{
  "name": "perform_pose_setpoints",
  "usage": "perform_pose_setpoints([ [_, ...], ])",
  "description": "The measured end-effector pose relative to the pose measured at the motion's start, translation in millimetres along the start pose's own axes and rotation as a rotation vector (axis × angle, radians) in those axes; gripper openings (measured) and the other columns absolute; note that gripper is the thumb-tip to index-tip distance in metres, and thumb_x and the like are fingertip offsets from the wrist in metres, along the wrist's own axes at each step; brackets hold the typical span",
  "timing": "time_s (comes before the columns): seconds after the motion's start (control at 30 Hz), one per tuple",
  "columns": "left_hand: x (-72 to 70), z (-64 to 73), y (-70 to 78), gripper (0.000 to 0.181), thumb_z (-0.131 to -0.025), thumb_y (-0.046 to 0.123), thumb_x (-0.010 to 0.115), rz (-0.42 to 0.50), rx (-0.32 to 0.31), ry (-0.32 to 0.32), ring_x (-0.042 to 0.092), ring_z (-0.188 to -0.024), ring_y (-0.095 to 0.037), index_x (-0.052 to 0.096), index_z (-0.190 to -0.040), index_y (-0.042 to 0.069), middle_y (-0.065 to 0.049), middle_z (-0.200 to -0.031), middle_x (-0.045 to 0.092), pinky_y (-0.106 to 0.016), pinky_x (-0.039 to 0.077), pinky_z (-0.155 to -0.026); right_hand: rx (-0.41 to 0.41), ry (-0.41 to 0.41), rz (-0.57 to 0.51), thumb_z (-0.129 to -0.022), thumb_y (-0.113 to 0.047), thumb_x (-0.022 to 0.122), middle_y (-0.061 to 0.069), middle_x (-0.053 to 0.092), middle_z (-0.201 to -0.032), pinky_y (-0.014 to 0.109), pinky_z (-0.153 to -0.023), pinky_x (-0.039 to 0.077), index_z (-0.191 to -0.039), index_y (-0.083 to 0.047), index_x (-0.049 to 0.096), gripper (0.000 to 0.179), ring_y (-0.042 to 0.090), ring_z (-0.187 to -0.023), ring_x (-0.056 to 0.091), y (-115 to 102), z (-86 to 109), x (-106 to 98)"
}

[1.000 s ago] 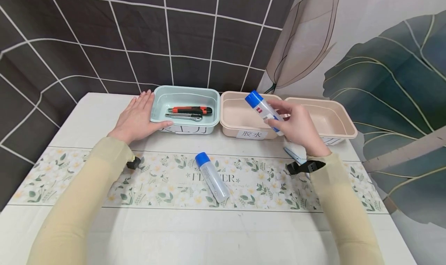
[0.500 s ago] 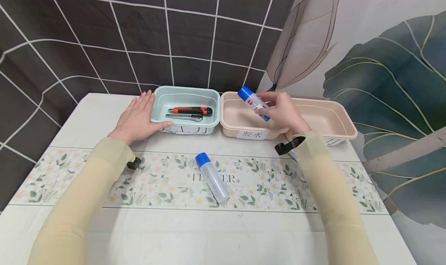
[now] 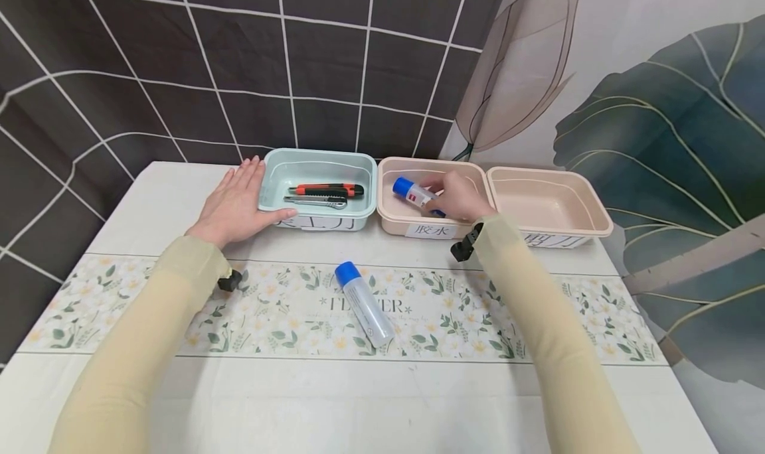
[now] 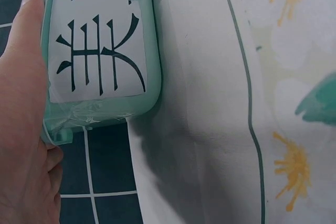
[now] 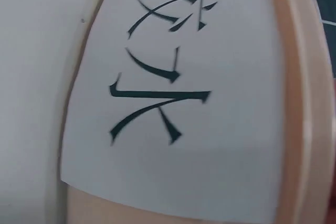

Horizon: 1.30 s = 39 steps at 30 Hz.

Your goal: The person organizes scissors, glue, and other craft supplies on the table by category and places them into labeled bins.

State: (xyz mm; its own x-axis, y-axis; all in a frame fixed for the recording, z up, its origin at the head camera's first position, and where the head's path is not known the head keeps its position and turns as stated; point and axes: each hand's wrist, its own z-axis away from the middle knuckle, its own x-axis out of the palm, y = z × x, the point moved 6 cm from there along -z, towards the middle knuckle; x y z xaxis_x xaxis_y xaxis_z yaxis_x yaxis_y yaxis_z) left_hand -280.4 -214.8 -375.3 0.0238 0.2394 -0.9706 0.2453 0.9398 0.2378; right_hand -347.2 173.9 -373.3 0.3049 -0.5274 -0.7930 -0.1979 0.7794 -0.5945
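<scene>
My right hand (image 3: 459,197) is down in the middle pink bin (image 3: 391,222), holding a clear glue bottle (image 3: 422,196) with a blue cap. The bottle lies slanted, cap toward the left; the fingers hide part of it. My left hand (image 3: 233,198) rests against the left end of the light-blue bin (image 3: 369,205), fingers extended and thumb over its front rim. Inside that bin lie an orange-and-black utility knife (image 3: 326,189) and a grey one (image 3: 317,201). A second blue-capped glue bottle (image 3: 366,305) lies on the floral strip. The right wrist view has the middle bin's paper label (image 5: 173,119).
To the right stands another pink bin (image 3: 597,225) with a paper label (image 3: 552,240). The three bins form a row along the back of the white table (image 3: 335,407). A dark grid-patterned cloth (image 3: 239,62) hangs behind it.
My right hand has moved left and down with the glue bottle, from above the bins into the middle one. Scissors that showed beside the right wrist are now out of sight. The left hand stays put.
</scene>
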Motion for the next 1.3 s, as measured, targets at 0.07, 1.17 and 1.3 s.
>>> perform_pose_setpoints([
  [0.07,0.0,-0.2,0.1,0.122,-0.088,0.081,0.049,-0.002,0.001,0.000,0.001,-0.154,-0.036,0.004,-0.160,-0.007,-0.024,-0.167,0.003,-0.046,-0.003,-0.124,0.023,-0.009,-0.010,-0.088,-0.003,0.077,0.015,0.066,-0.128,0.045,-0.103,0.048,-0.134,-0.004,0.066,0.048,0.029,-0.117,0.060,-0.4,-0.7,0.7],
  [1.17,-2.1,0.9,1.9,0.121,-0.089,0.079,0.050,-0.009,-0.001,-0.005,0.002,-0.154,-0.038,0.003,-0.160,-0.007,-0.025,-0.167,0.003,-0.047,-0.003,-0.124,-0.293,0.318,-0.104,-0.088,-0.036,0.082,0.005,0.069,-0.127,0.037,-0.103,0.050,-0.130,-0.007,0.070,0.053,0.019,-0.120,0.063,-82.7,79.6,-36.0],
  [1.3,-1.7,0.7,2.1,0.121,-0.089,0.080,0.050,-0.005,-0.003,-0.009,0.000,-0.154,-0.036,0.004,-0.160,-0.007,-0.025,-0.167,0.002,-0.047,-0.003,-0.123,-0.370,0.322,-0.114,-0.087,-0.034,0.084,0.006,0.071,-0.123,0.037,-0.102,0.051,-0.126,-0.005,0.073,0.050,0.018,-0.118,0.064,-90.7,88.2,-31.5],
])
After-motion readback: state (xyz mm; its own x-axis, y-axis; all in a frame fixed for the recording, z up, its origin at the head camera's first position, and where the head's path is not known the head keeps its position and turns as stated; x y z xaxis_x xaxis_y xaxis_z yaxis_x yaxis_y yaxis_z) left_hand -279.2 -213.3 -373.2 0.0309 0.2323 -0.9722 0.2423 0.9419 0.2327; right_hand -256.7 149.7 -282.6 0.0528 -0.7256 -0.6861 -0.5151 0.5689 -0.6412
